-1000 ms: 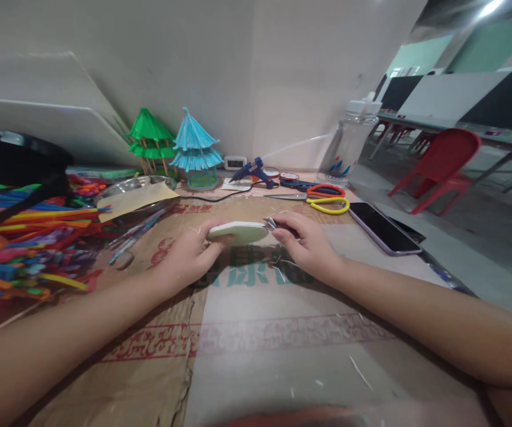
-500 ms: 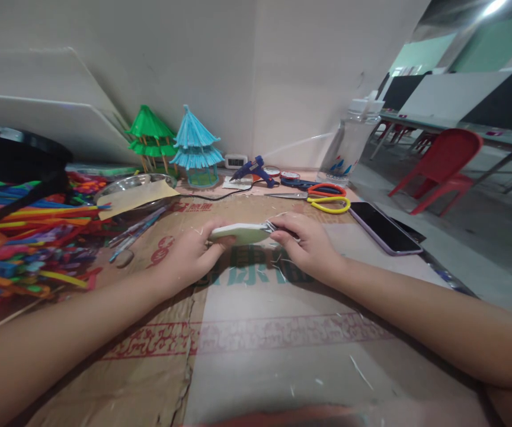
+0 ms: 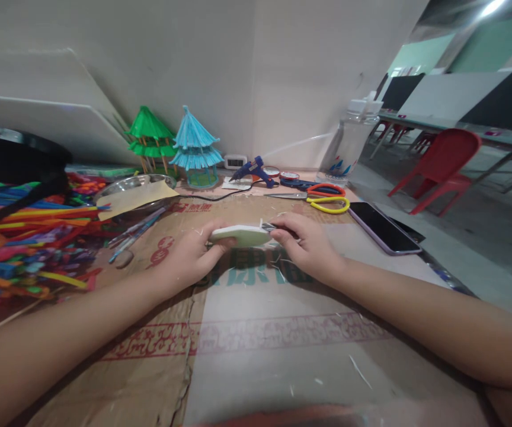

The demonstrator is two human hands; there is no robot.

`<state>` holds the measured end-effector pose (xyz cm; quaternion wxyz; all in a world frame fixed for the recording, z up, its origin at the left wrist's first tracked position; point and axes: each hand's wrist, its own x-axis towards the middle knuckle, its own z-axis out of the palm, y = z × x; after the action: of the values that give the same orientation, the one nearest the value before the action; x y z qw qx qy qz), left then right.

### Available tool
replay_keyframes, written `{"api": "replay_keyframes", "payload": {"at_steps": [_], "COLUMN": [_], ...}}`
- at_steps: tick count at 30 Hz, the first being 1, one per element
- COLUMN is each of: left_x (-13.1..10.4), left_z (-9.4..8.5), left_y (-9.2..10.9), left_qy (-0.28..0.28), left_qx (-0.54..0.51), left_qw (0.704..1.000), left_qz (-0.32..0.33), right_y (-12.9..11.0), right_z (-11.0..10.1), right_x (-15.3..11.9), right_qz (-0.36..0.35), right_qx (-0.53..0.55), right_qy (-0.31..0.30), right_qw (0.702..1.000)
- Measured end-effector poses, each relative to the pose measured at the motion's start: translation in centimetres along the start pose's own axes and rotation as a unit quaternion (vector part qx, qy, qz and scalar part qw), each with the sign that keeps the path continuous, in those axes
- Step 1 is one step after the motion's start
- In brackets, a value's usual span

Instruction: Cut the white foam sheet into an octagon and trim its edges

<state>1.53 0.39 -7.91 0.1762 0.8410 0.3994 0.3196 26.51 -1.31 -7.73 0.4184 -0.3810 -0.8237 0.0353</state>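
Note:
My left hand (image 3: 198,249) grips a thin, pale green-and-white board piece (image 3: 242,235), thumb on its near face and fingers behind it. The piece looks like foam board and has an angled outline. At its right end, my right hand (image 3: 304,240) is closed around a small metal blade-like tool (image 3: 268,226), mostly hidden by the fingers. The tool's tip meets the board's edge, where a thin white sliver (image 3: 261,222) sticks up. Below the hands, thin white offcuts (image 3: 279,270) lie on the sheet over the printed cardboard (image 3: 158,367).
Pipe cleaners (image 3: 29,249) pile up at the left, near a metal bowl (image 3: 109,188). Behind stand a green model pavilion (image 3: 152,133) and a blue one (image 3: 198,145). A glue gun (image 3: 256,171), scissors (image 3: 327,198), bottle (image 3: 345,142) and phone (image 3: 384,228) sit farther back and right.
The metal tool has shifted slightly at the board's right end, and a small white sliver now stands up there. The board has tilted a little; both hands keep nearly the same place.

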Motion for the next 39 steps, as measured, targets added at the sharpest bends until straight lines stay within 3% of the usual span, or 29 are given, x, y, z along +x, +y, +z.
{"api": "replay_keyframes", "payload": {"at_steps": [7,24,39], "left_x": [0.0,0.0,-0.1], "left_z": [0.0,-0.1,0.0], "left_y": [-0.2,0.4,0.2], "left_qy": [0.012,-0.017,-0.005], "left_qx": [0.008,0.010,0.003], "left_qw": [1.000,0.999,1.000], "left_qz": [-0.026,0.035,0.016], "right_y": [0.3,-1.2,-1.4], "right_z": [-0.1,-0.3,-0.5], "right_x": [-0.1,0.0,0.3], "right_qz": [0.065,0.017,-0.011], "right_qx": [0.007,-0.015,-0.017], "right_qy": [-0.013,-0.051,-0.038], "right_qw": [0.998,0.998,0.999]}}
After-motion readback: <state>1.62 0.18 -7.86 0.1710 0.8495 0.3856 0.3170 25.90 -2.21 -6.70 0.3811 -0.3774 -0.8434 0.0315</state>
